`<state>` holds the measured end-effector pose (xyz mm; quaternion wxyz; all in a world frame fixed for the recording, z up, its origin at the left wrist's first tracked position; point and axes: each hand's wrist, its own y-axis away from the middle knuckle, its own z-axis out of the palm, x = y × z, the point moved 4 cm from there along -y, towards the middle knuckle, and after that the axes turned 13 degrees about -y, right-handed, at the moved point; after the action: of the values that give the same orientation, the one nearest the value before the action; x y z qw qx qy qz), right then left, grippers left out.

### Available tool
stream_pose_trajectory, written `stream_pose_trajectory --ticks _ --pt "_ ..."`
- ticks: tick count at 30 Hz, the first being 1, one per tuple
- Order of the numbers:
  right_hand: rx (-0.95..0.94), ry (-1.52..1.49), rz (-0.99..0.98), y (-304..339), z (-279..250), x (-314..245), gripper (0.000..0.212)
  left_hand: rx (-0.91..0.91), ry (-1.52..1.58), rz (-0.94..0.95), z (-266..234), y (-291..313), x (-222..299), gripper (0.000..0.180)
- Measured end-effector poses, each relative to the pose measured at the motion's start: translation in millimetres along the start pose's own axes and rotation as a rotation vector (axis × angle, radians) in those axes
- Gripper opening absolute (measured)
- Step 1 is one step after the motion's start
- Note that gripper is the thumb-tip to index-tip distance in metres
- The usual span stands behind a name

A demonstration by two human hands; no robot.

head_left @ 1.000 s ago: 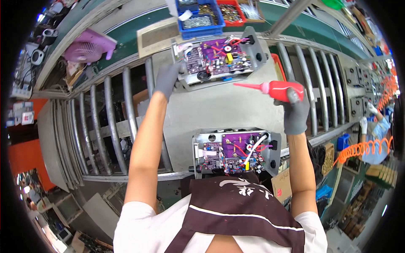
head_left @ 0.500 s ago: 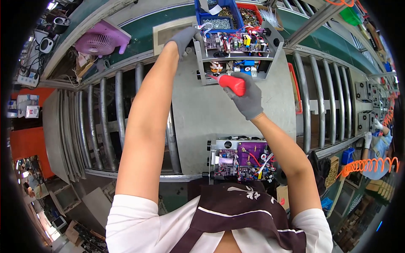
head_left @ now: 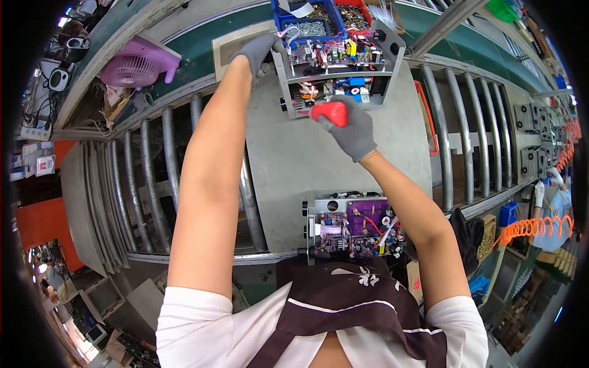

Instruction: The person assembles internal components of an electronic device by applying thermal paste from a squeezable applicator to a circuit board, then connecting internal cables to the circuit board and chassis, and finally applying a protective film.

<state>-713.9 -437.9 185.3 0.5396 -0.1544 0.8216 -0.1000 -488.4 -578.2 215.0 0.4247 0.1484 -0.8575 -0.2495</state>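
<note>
Work surface: grey board [head_left: 319, 165] laid over metal rollers [head_left: 170, 147], under and in front of the far chassis.
Far chassis [head_left: 343, 75]: stood at the board's far end, apparently tipped back so its lower bay is exposed.
Left hand [head_left: 256, 52]: gloved, fingers curled over the far chassis's upper left edge, probably to steady it; fingertips partly hidden.
Red bottle [head_left: 331, 114]: held at the far chassis's lower left front; contact can't be told.
Right hand [head_left: 354, 132]: gloved, closed round the red bottle, likely gripped by the body for aim.
Near chassis [head_left: 362, 214]: set in front of the far chassis, well apart, likely parked within reach.
Blue parts bin [head_left: 336, 18]: placed just behind the far chassis, presumably for easy picking.
Pink fan [head_left: 130, 69]: left of the far chassis, well apart.
Writing: white characters on the dark apron [head_left: 325, 291]; no brand made out on the far chassis.
</note>
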Motion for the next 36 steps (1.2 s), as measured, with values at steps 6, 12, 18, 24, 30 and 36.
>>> stream_pose_trajectory --ticks 6,12,18,24,30,36 --pt "0.273 -0.912 0.579 25 -83 -14 0.041 0.04 0.12 0.038 9 12 -25 0.017" --pt "0.403 -1.105 0.527 112 -179 -51 0.044 0.2 0.252 0.123 73 94 -49 0.022" --pt "0.505 -1.13 0.448 175 -226 -43 0.047 0.116 0.447 0.245 124 196 -112 0.083" --pt "0.51 -1.389 0.551 192 -226 -15 0.057 0.2 0.181 0.168 210 292 -135 0.065" --pt "0.474 -1.496 0.544 180 -216 -3 0.057 0.173 0.355 0.309 216 331 -142 0.057" --pt "0.538 -1.492 0.708 217 -206 3 0.053 0.362 0.08 0.61 250 416 -182 0.057"
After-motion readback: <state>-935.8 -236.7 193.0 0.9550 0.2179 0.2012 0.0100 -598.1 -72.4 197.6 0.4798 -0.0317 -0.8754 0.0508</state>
